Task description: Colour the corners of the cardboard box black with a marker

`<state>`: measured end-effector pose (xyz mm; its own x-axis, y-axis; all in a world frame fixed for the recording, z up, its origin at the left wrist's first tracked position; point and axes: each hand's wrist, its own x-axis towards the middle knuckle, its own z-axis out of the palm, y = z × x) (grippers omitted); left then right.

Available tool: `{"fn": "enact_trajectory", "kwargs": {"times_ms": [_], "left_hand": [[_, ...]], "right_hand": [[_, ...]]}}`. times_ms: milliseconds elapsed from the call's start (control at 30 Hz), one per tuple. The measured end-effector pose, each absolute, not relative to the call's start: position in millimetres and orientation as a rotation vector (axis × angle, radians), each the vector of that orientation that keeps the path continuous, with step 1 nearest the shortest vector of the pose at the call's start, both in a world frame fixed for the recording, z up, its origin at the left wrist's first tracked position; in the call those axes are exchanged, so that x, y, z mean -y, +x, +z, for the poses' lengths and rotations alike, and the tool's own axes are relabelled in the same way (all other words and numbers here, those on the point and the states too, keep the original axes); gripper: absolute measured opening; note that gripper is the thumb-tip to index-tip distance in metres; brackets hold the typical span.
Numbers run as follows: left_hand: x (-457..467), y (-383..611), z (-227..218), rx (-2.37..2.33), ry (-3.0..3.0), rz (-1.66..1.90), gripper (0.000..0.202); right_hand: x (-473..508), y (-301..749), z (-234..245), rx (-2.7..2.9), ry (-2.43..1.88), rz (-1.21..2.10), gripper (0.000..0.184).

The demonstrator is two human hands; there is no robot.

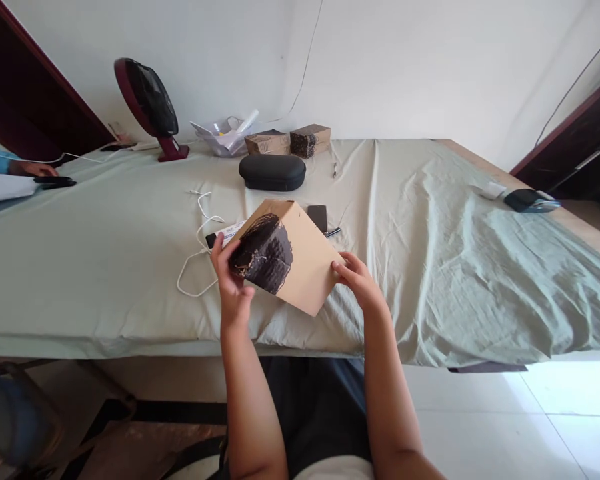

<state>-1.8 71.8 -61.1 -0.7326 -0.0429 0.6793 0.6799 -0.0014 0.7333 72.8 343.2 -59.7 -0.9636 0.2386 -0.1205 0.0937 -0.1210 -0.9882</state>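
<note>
Both my hands hold a tan cardboard box tilted above the near edge of the table. One end of the box is covered in crinkled black tape. My left hand grips that taped end, fingers curled around it. My right hand clasps the box's right corner with bent fingers. Just behind the box lie a white cable, a black phone-like slab and a pen.
A pale green cloth covers the table. At the back stand a dark red fan, a black oval case, two small cardboard boxes and a crumpled plastic bag. Another person's hand rests far left. A dark device lies far right.
</note>
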Motion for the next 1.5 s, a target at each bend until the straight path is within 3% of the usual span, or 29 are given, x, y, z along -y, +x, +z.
{"fn": "enact_trajectory", "kwargs": {"times_ms": [67,200,333,500,600,733,933,1300,1500], "left_hand": [[-74.3,3.7,-58.1,1.794,-0.619,-1.763,0.102],[-67.9,-1.6,-63.1,1.702,-0.519,-1.783,0.092],[-52.9,-15.0,-73.3,1.644,-0.450,-1.821,0.088],[-51.7,-19.5,-75.9,1.619,-0.422,-1.872,0.088],[-54.6,-21.5,-77.2,1.614,-0.468,-1.887,0.085],[-51.8,-28.5,-84.6,1.623,-0.507,-1.883,0.081],[-48.9,-29.7,-88.5,1.672,-0.481,-1.829,0.085],[-50.7,-26.4,-90.9,1.681,-0.446,-1.855,0.089],[-52.6,-25.9,-89.9,1.659,-0.460,-1.871,0.088]], "right_hand": [[-342.2,76.1,-58.4,2.143,-0.348,2.222,0.047],[-349.5,69.0,-63.4,2.385,-0.280,2.005,0.048],[-363.6,31.5,-75.3,2.585,-0.237,1.392,0.032],[-361.1,-26.2,-89.0,2.944,0.024,0.583,0.059],[-353.9,-41.3,-96.5,2.984,0.052,0.347,0.048],[-352.0,-37.5,-99.7,2.944,0.099,0.363,0.034],[-347.3,-21.9,-90.8,2.991,0.054,0.544,0.037],[-333.6,-8.4,-90.2,3.050,-0.134,0.485,0.029],[-339.2,-12.1,-94.5,2.957,-0.153,0.647,0.040]]}}
